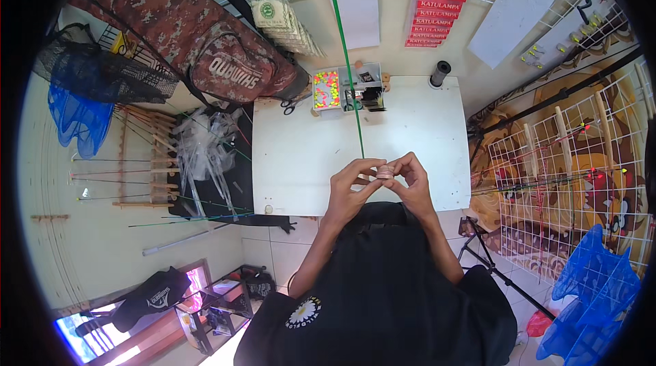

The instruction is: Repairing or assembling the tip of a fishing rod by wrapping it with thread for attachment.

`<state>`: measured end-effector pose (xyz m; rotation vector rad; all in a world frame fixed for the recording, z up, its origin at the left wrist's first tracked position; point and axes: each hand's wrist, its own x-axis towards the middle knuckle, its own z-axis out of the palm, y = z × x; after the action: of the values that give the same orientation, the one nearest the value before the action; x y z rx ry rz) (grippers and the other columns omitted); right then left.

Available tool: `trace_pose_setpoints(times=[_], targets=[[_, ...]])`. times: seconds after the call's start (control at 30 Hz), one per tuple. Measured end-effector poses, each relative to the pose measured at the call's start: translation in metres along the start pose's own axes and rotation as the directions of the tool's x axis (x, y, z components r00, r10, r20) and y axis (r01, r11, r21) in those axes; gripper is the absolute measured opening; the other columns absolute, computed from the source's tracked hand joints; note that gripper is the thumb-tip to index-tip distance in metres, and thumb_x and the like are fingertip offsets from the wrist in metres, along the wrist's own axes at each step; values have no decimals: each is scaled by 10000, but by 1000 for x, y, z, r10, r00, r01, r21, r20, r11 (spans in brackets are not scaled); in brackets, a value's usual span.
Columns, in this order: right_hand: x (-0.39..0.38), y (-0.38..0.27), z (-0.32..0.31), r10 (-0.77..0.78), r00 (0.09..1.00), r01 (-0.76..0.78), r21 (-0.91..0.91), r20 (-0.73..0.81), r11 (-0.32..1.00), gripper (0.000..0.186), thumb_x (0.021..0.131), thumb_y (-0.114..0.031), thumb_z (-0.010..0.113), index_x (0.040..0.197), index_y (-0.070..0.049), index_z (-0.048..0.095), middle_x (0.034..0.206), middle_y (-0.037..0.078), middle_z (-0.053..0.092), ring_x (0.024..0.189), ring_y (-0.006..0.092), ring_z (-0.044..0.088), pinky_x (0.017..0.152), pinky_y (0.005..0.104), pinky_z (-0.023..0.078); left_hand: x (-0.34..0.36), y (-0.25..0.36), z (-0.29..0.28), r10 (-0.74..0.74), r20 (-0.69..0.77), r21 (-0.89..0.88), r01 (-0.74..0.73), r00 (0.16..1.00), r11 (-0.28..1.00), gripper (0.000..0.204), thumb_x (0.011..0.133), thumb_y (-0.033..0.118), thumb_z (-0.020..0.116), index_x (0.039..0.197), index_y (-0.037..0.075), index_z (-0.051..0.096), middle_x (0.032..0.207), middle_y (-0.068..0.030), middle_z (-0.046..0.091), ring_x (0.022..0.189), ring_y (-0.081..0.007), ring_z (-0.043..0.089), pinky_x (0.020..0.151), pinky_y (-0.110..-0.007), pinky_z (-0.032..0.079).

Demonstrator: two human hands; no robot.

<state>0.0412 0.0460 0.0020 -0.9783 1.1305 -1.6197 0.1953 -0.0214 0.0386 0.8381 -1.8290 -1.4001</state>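
My bare hands, two: left hand point(350, 187) and right hand point(413, 183). Small round banded piece point(385, 173) in my fingertips, one. White table point(301, 168) before me, one. On it I count: scissors point(288, 105), one pair; tray of bright beads point(331, 113), one, contents too small to number; grey divided box point(379, 72), one; black cylinder point(441, 72), one. Around me: camouflage bag point(137, 11), one; hanging white sheets point(359, 14), two; hanging stack of red packets point(444, 4), one; black cap point(154, 298), one; tripod point(520, 289), one; blue nets point(78, 117), at least two.
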Motion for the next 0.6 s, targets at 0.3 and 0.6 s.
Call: trace_pose_setpoints(times=[0.3,0.6], targets=[[6,-35,16,-217,970,166,-363,-106,917,108,844,-31,682,925,-5,615,876,86,675,795,150,611,729,280,476,2,10,-12,-124,-22,-367,107,992,924,346,792,-139,667,1106,-50,551,1121,-226,640,1012,-271,664,825,-349,590],[7,-55,25,-418,906,311,-564,-66,765,177,743,48,737,870,-31,642,863,71,690,795,220,637,718,325,496,4,11,-19,-96,-17,-265,88,995,960,316,805,-107,663,1107,-36,599,1146,-167,656,953,-225,685,801,-322,601]])
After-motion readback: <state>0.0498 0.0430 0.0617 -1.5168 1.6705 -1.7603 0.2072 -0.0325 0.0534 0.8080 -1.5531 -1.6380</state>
